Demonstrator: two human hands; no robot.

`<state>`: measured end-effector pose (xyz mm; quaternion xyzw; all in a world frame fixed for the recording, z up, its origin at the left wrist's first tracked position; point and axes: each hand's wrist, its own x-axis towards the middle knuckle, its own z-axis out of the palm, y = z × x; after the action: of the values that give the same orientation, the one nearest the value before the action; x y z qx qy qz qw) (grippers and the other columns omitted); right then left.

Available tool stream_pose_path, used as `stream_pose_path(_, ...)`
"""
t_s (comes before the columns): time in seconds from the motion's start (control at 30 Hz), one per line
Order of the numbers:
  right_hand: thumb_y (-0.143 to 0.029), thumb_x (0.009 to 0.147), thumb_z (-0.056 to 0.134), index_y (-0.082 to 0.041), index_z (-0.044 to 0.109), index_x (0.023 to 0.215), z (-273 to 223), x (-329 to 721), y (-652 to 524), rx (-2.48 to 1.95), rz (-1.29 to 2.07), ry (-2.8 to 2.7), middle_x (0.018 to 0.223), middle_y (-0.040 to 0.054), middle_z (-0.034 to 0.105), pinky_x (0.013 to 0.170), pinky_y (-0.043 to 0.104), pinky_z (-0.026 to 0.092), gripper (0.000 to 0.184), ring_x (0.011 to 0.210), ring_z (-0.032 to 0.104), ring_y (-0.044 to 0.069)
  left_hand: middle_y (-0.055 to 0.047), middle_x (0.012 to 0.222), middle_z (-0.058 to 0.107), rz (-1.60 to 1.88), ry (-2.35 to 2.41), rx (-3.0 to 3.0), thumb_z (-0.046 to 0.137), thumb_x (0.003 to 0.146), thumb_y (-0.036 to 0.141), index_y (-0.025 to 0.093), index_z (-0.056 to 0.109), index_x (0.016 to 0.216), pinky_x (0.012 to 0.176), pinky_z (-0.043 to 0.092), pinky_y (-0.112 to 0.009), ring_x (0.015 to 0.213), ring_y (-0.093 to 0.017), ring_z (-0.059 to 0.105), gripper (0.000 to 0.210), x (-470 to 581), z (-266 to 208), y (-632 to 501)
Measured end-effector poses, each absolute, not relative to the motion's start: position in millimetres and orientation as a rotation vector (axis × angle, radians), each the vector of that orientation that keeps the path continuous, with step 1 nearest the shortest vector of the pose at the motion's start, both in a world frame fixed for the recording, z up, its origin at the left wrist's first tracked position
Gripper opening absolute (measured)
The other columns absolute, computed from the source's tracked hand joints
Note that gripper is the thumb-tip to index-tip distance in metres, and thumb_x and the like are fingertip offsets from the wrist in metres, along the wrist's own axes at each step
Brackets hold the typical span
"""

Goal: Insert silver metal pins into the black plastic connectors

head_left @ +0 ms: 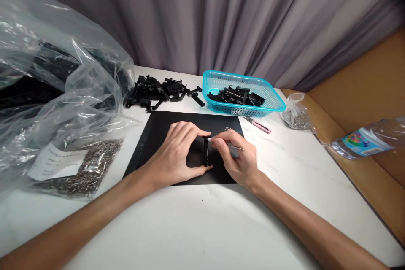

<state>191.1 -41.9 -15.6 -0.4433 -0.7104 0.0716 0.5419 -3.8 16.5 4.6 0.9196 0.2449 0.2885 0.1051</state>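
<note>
Left hand (179, 152) grip: thumb and finger spanning the black part (206, 152) end to end, over the dark mat (152, 135). Right hand (238, 158) grip: pinched round a slim tool (236, 147), tip by the part's far end. Risk: held only at its ends, part could twist if pushed sideways. Loose metal bits (228, 128) nearby could scatter if knocked.
</note>
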Motion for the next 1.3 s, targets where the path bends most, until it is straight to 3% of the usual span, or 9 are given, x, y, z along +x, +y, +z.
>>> stream_pose_path(0.33,-0.025,0.104,0.056,-0.022,0.063,0.097,-15.2,191.0,-42.5,-1.064,0.218,-1.673,0.083,0.0027,0.069,0.067,0.029,0.055,0.010,0.073,0.067,0.016,-0.008,0.109,0.061,0.836,0.836,2.712,0.082,0.076,0.044,0.018,0.056,0.115,0.091,0.042,-0.045,0.103,-0.029,0.056,0.054,0.1,3.4,18.4)
stream_pose_path(0.47,-0.032,0.109,0.044,-0.022,0.057,0.092,-16.8,193.8,-39.8,-1.152,0.199,-1.712,0.084,0.0034,0.066,0.069,0.029,0.051,0.023,0.073,0.063,0.015,-0.007,0.109,0.062,0.820,0.855,2.707,0.082,0.076,0.045,0.019,0.056,0.115,0.092,0.041,-0.045,0.103,-0.029,0.056,0.054,-0.1,4.5,18.5)
stream_pose_path(0.6,-0.035,0.112,0.033,-0.024,0.048,0.084,-17.2,195.3,-39.6,-1.287,0.217,-1.796,0.071,-0.0013,0.059,0.058,0.025,0.043,0.034,0.058,0.055,0.012,-0.007,0.108,0.062,0.816,0.873,2.702,0.081,0.077,0.049,0.020,0.056,0.116,0.093,0.042,-0.045,0.103,-0.029,0.057,0.054,-0.7,5.3,17.6)
stream_pose_path(0.77,-0.033,0.111,0.036,-0.023,0.055,0.108,-15.5,190.0,-42.6,-1.448,0.114,-1.952,0.085,0.0026,0.072,0.055,0.026,0.040,0.021,0.067,0.068,0.016,-0.007,0.109,0.063,0.846,0.979,2.697,0.079,0.079,0.048,0.021,0.057,0.115,0.093,0.042,-0.047,0.103,-0.030,0.057,0.050,-1.0,1.5,19.2)
stream_pose_path(0.93,-0.033,0.110,0.037,-0.023,0.053,0.128,-16.6,188.2,-41.5,-1.477,0.137,-1.985,0.090,0.0032,0.076,0.053,0.026,0.043,0.026,0.065,0.070,0.017,-0.007,0.108,0.062,0.790,1.047,2.718,0.079,0.078,0.052,0.021,0.059,0.114,0.092,0.043,-0.047,0.102,-0.030,0.056,0.052,-1.3,-1.9,21.3)
stream_pose_path(1.3,-0.029,0.109,0.040,-0.026,0.055,0.129,-17.0,187.4,-35.7,-1.443,0.229,-1.966,0.101,0.0051,0.077,0.064,0.029,0.054,0.024,0.080,0.076,0.021,-0.007,0.108,0.061,0.741,1.032,2.754,0.077,0.080,0.057,0.021,0.059,0.115,0.095,0.043,-0.049,0.102,-0.029,0.055,0.053,-0.5,-2.9,22.8)
